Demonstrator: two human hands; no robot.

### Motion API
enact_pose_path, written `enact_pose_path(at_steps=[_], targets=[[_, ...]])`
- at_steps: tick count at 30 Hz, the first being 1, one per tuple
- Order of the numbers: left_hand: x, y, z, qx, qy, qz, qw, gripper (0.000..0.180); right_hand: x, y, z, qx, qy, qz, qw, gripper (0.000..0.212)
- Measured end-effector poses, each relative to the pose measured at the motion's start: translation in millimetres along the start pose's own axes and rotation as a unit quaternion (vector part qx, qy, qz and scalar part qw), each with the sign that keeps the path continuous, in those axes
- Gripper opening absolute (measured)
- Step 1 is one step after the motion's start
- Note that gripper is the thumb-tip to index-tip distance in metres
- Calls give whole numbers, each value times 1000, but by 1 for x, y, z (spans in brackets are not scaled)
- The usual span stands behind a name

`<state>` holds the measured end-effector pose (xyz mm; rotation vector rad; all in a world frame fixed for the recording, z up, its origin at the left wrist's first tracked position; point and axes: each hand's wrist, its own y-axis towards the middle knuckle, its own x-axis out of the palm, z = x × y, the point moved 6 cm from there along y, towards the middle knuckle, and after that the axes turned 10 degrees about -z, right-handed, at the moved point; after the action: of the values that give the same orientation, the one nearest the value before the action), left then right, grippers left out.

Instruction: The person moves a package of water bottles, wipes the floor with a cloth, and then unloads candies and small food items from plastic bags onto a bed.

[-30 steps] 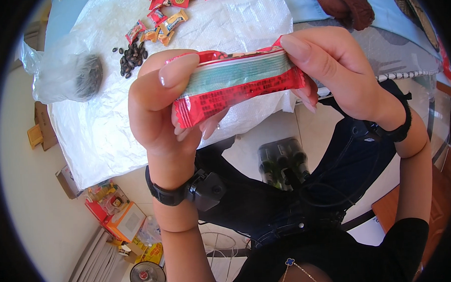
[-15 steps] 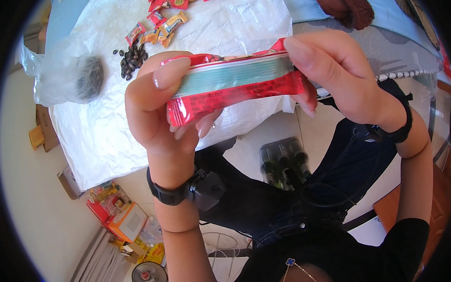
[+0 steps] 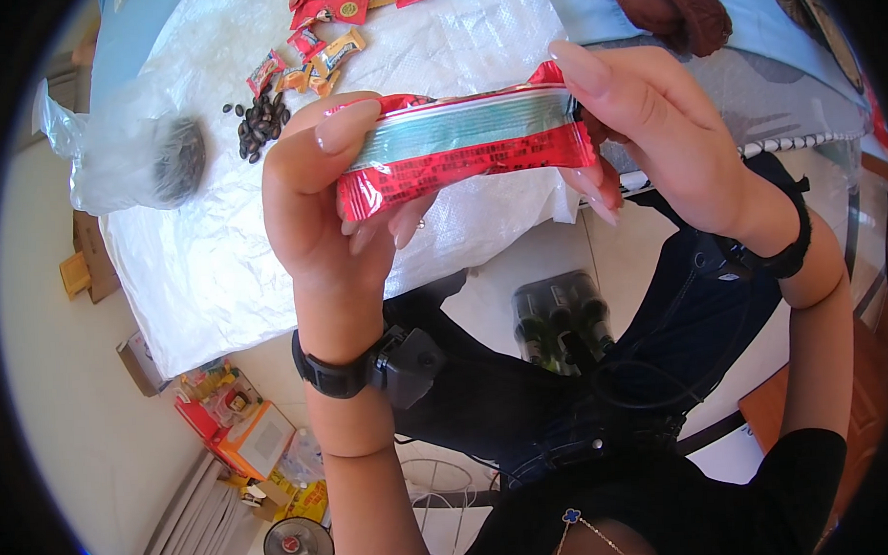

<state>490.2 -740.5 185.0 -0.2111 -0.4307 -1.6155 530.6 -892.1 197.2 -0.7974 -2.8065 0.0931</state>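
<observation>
1. The left hand pinches one end of the snack bar wrapper; the right hand clamps the other end.
2. The bar hangs level between them, above the white table cover.
3. To my eye, gripping close beside the sealed seam gives a cleaner tear.
4. Loose candies and seeds lie beyond.

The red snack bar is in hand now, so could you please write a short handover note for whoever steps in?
Left hand: grips the snack bar's left end.
Right hand: pinches its right end.
Bar: held level above the table's near edge, wrapper looks sealed.
On the table: small candies, dark seeds, a plastic bag.
Done: bar picked up.
Left: wrapper not yet opened.
</observation>
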Motion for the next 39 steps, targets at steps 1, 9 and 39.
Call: enact_pose_path(at_steps=[1, 9, 39], targets=[[1, 0, 0, -1, 0, -1, 1000, 15, 0, 0, 0, 5, 4, 6, 1000, 47], [5, -2, -1, -26, 4, -18, 999, 14, 2, 5, 16, 92, -10, -82, 992, 59], [9, 3, -14, -91, 22, -35, 995, 14, 7, 3, 17, 138, 176, -44, 974, 44]])
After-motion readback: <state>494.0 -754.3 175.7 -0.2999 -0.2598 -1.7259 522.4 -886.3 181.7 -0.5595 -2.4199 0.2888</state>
